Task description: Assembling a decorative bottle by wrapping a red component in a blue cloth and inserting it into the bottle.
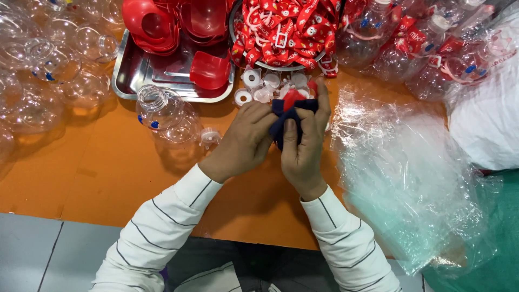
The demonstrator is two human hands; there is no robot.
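Over an orange table (108, 162), the left hand (243, 143) and right hand (305, 143) are pressed together, pinching a dark blue cloth (282, 127) around a small red plastic part (292, 98). Turning the part while rubbing would likely clean every side. A clear bottle (165, 111) lies nearby.

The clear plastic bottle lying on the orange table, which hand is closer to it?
The left hand. It sits just right of the clear bottle, apart from it. The right hand is farther right, past the dark blue cloth both hands hold.
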